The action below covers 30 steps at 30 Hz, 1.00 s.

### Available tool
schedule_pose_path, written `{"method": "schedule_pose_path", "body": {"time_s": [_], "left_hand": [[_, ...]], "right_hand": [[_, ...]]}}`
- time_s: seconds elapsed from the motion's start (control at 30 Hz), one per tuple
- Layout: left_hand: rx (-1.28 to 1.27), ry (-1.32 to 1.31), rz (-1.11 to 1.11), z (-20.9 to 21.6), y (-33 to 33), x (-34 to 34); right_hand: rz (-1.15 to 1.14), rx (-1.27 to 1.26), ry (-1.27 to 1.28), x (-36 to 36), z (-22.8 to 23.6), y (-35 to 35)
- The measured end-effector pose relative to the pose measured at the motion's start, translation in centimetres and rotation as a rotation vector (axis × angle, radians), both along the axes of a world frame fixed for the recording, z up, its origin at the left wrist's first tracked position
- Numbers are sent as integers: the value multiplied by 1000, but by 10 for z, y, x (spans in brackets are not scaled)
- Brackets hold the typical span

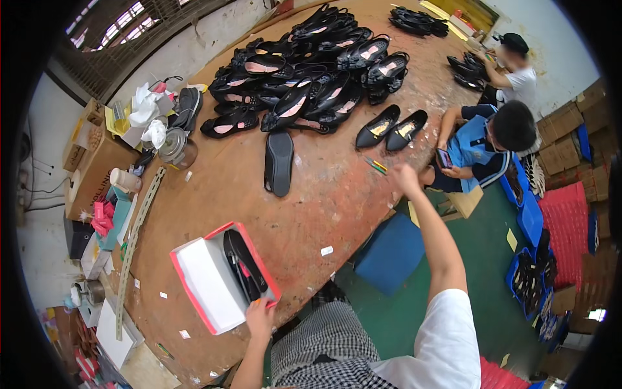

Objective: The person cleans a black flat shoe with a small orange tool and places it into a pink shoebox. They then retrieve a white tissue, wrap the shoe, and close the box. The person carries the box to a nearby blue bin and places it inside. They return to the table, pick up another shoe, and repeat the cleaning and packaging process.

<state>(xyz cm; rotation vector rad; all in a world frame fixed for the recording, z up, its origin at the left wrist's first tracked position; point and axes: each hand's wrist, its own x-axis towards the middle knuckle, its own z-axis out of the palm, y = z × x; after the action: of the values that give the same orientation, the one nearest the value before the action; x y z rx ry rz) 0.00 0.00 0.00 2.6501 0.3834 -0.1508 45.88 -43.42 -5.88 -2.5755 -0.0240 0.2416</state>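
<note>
My left hand point(259, 316) grips the near edge of a red-rimmed shoebox point(184, 269) at the table's near side. The box stands uncovered, with white inside and black shoes point(245, 264) along its right side. My right arm stretches out over the table's right edge. My right hand point(407, 179) has its fingers bunched together; anything in them is too small to make out. Beside it lie a few slim pens point(376, 165), green and yellow. Just beyond stands a pair of black pointed flats point(378, 128) with gold insoles. A black sole point(278, 164) lies mid-table.
A large heap of black shoes point(304, 78) covers the far table point(214, 188). Jars point(177, 149), boxes point(97, 162) and a long metal strip point(139, 240) line the left. At the right, one person point(486, 146) sits with a phone; another point(512, 71) handles shoes. A blue stool point(391, 253) stands below.
</note>
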Motion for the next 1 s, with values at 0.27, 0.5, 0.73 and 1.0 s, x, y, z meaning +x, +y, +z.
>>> {"method": "schedule_pose_path", "body": {"time_s": [0.27,0.5,0.73,1.0], "left_hand": [[81,84,150,-12,82,-106],[168,294,357,12,143,-158],[173,-31,410,43,61,-123],[-1086,-372,894,-46,3,-80]], "right_hand": [[75,-282,-122,137,-14,-6],[137,166,-4,56,-8,29],[12,734,562,-241,101,256],[238,955,1201,-398,108,395]]}}
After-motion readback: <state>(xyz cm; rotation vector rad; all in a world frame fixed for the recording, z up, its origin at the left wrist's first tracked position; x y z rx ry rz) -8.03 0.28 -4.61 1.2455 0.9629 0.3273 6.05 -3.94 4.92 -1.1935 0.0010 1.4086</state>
